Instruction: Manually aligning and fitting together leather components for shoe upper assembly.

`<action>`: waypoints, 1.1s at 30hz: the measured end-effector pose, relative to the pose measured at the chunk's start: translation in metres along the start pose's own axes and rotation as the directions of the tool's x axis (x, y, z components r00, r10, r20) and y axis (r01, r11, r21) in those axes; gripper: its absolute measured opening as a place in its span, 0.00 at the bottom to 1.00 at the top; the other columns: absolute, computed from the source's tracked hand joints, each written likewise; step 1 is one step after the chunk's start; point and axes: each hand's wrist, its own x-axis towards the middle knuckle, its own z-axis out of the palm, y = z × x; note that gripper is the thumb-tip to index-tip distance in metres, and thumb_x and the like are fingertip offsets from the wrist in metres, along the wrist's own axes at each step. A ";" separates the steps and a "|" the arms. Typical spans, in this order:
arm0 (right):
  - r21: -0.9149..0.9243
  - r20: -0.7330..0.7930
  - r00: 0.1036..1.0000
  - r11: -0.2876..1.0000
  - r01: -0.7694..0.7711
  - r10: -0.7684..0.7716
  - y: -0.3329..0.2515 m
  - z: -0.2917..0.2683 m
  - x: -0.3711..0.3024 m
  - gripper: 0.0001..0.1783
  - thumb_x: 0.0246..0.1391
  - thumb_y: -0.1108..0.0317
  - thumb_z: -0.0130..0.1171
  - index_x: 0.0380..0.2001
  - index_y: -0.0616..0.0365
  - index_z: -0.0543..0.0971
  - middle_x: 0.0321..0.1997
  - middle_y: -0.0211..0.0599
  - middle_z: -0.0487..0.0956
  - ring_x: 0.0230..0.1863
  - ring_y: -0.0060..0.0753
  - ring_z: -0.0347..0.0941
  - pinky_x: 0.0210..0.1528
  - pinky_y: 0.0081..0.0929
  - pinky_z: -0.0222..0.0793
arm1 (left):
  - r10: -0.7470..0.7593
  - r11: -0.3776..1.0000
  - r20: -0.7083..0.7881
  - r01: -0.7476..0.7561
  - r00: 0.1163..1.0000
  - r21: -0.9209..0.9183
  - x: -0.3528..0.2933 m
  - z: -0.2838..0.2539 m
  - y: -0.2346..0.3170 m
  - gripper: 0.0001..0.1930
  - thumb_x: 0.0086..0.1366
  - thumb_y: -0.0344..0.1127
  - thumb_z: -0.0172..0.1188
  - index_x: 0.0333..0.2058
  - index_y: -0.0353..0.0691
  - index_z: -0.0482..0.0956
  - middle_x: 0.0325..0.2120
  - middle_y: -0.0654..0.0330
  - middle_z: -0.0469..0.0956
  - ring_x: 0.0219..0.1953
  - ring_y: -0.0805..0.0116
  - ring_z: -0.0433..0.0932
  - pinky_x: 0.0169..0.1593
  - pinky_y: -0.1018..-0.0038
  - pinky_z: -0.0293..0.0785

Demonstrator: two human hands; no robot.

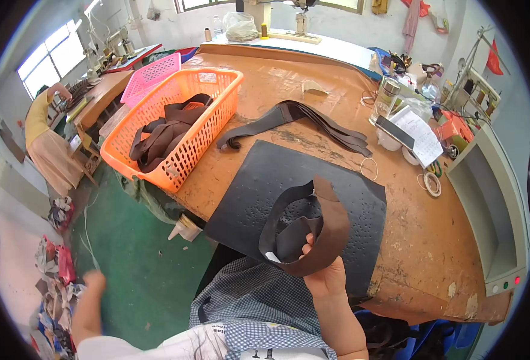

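My right hand [325, 277] is closed around a wide brown band [331, 234] that curls into a loop. A small white tag or patch shows on its inner face. The loop is held over a black pitted mat [253, 198] at the table's near edge. Out to the far left, over the green floor, my left hand [95, 278] is stretched away from the table. Its fingers are too small and blurred to make out. A thin pale strip [87, 234] trails beside it; whether the hand holds it does not show.
An orange basket [178, 180] of brown bands stands at the table's left, before a pink basket [151, 78]. More bands [301, 117] lie beyond the mat. A phone [395, 132], paper, jar and tape rolls crowd the right, near a grey machine frame [493, 210]. Another person [51, 144] works far left.
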 end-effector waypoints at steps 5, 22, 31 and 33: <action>-0.033 0.027 0.997 0.997 -0.071 0.072 0.005 0.001 0.004 0.16 0.56 0.73 0.62 0.48 0.62 0.77 0.45 0.41 0.77 0.36 0.28 0.75 0.38 0.27 0.77 | 0.468 0.882 -0.243 -0.465 0.850 0.071 -0.229 -0.154 0.141 0.12 0.58 0.38 0.63 0.40 0.44 0.86 0.39 0.59 0.85 0.44 0.59 0.84 0.40 0.66 0.80; -0.212 0.041 0.998 0.976 -0.046 0.056 -0.003 -0.021 -0.025 0.21 0.54 0.67 0.67 0.51 0.55 0.75 0.50 0.33 0.80 0.53 0.33 0.77 0.54 0.32 0.76 | 0.393 -0.684 -0.910 -0.702 -0.130 -0.195 -0.397 -0.382 0.226 0.09 0.58 0.27 0.67 0.38 0.37 0.80 0.33 0.59 0.80 0.39 0.65 0.79 0.46 0.72 0.72; -0.218 -0.013 0.998 0.973 -0.070 0.069 0.007 -0.011 -0.021 0.31 0.52 0.67 0.69 0.58 0.55 0.70 0.57 0.35 0.76 0.58 0.35 0.74 0.59 0.38 0.74 | 0.564 -0.746 -0.825 -0.400 0.047 -0.532 -0.389 -0.378 0.228 0.15 0.62 0.25 0.66 0.48 0.32 0.77 0.35 0.62 0.80 0.40 0.78 0.77 0.49 0.77 0.74; -0.234 0.003 0.997 0.969 -0.076 0.079 0.005 -0.017 -0.023 0.31 0.52 0.68 0.68 0.58 0.56 0.70 0.56 0.36 0.76 0.57 0.36 0.74 0.59 0.39 0.74 | 0.588 -0.727 -0.809 -0.429 0.015 -0.536 -0.388 -0.379 0.231 0.18 0.62 0.26 0.66 0.50 0.32 0.77 0.36 0.62 0.80 0.41 0.78 0.78 0.49 0.78 0.75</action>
